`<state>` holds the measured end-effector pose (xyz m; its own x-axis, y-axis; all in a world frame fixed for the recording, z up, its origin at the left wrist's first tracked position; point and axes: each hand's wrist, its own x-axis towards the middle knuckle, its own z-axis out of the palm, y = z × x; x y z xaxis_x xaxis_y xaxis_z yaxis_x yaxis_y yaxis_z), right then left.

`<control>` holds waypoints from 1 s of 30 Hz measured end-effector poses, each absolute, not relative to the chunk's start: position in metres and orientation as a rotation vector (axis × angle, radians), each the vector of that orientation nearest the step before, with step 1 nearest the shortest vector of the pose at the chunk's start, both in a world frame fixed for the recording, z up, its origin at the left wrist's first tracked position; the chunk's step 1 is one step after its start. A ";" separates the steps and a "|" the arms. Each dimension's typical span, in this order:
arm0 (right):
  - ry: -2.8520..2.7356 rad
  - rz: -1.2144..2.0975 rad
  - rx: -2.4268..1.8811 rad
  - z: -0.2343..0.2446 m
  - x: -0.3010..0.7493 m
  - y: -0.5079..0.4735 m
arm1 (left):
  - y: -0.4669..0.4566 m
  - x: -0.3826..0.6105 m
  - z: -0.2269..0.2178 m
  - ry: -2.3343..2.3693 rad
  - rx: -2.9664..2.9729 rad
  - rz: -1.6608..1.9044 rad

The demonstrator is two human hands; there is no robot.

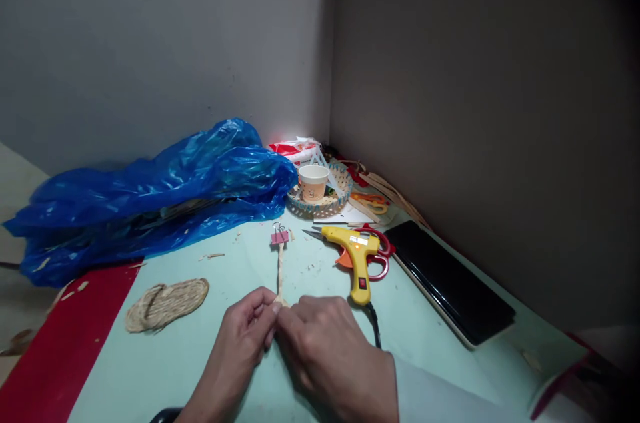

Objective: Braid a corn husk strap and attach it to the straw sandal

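A thin, pale twisted cord point(281, 269) runs down the table from a pink binder clip point(279, 236), which grips its far end. My left hand point(250, 323) pinches the near end of the cord between thumb and fingers. Right beside it, my right hand point(320, 336) is closed at the same spot, its fingertips largely hidden behind its knuckles. The two hands nearly touch. To their left lies a small sandal-shaped piece of woven straw point(167, 305). A yellow glue gun point(357, 256) rests to the right, over red-handled scissors point(383, 256).
Blue plastic sheeting point(165, 189) is heaped at the back left. A paper cup point(313, 184) stands in a woven basket point(320, 206) near the wall corner. Orange-handled scissors point(373, 201) lie beside it. A black, glossy flat device point(450, 283) lies along the right wall.
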<state>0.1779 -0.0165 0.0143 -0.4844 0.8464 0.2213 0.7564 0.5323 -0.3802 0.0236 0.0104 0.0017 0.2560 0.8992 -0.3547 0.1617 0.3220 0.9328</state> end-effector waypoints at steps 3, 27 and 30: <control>-2.044 0.497 -1.460 0.025 0.186 -0.007 | 0.009 0.024 0.006 1.220 1.128 0.705; -1.676 0.966 -1.439 0.018 0.181 0.000 | -0.021 0.032 -0.002 1.369 2.394 0.934; -1.651 1.065 -1.370 0.017 0.184 0.002 | -0.023 0.036 -0.011 1.237 2.590 0.992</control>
